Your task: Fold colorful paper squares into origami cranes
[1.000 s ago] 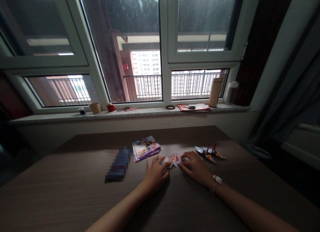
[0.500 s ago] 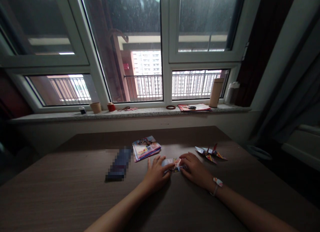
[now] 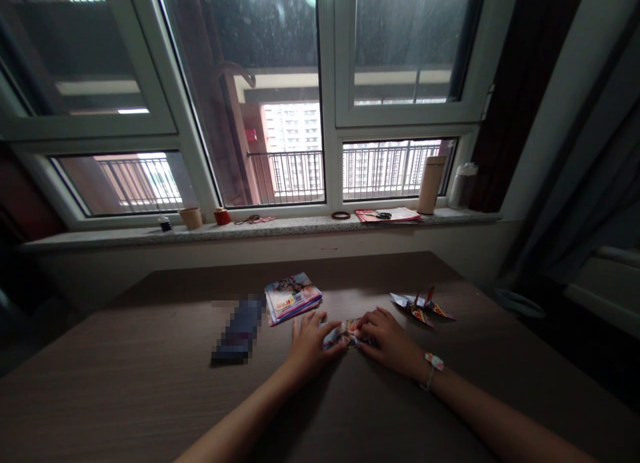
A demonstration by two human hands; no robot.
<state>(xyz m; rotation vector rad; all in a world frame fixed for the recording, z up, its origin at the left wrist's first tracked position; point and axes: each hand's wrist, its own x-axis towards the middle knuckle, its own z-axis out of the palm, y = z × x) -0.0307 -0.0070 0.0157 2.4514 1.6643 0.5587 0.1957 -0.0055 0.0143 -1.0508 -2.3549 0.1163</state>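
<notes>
A small folded piece of printed paper [image 3: 347, 334] lies on the table between my two hands. My left hand [image 3: 311, 343] has its thumb and index finger on the left end of the paper, with the other fingers resting on the tabletop. On the right end, the bent fingers and thumb of my right hand [image 3: 384, 336] hold the paper and cover part of it. Beyond my left hand sits a stack of printed paper sheets [image 3: 293, 296]. Past my right hand stand folded paper cranes [image 3: 420, 308], with pointed wings.
A dark, pixelated flat object [image 3: 239, 331] lies left of the stack on the brown table [image 3: 125, 383]. On the windowsill [image 3: 300, 227] stand a paper cup [image 3: 191, 218], a red spool [image 3: 222, 216], a bracelet [image 3: 341, 215], papers with scissors [image 3: 384, 215], a tan flask [image 3: 431, 185] and a bottle [image 3: 463, 186].
The paper has changed shape and now shows more coloured print. My left thumb has moved further onto it, and my right fingers have shifted slightly left and curled more.
</notes>
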